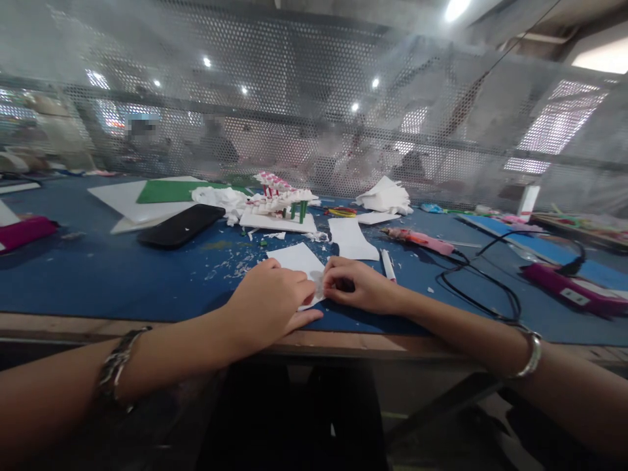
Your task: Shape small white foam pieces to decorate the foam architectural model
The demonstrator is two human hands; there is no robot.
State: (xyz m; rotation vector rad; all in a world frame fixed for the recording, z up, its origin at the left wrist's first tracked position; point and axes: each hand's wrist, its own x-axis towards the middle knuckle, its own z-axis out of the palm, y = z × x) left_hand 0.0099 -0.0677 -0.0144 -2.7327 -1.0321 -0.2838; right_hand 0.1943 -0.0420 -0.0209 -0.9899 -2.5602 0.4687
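1. A white sheet (293,256) lies on the blue desk (161,288), near its front edge, partly under both hands.
2. Left hand (269,294): palm down over the sheet's left and near part. Thumb extended, apart from the bent fingers; cannot tell whether the fingertips clamp anything.
3. Right hand (360,284): fingers curled, tips close to the thumb, at the sheet's right edge. Cannot tell whether they are clamped on it.
4. Just beyond the right hand: a white cut piece (354,241) with a curved edge; beside it, a slim white stick (388,265).
5. Farther right: a pink pen-shaped tool (426,242), its tip pointing left, and a black cable (513,297) in loose loops.
6. Behind the sheet: a small model (284,198) with green posts on a white base (275,222), white scraps around it.
7. Left of the model: a black phone-like slab (181,226), lying flat.
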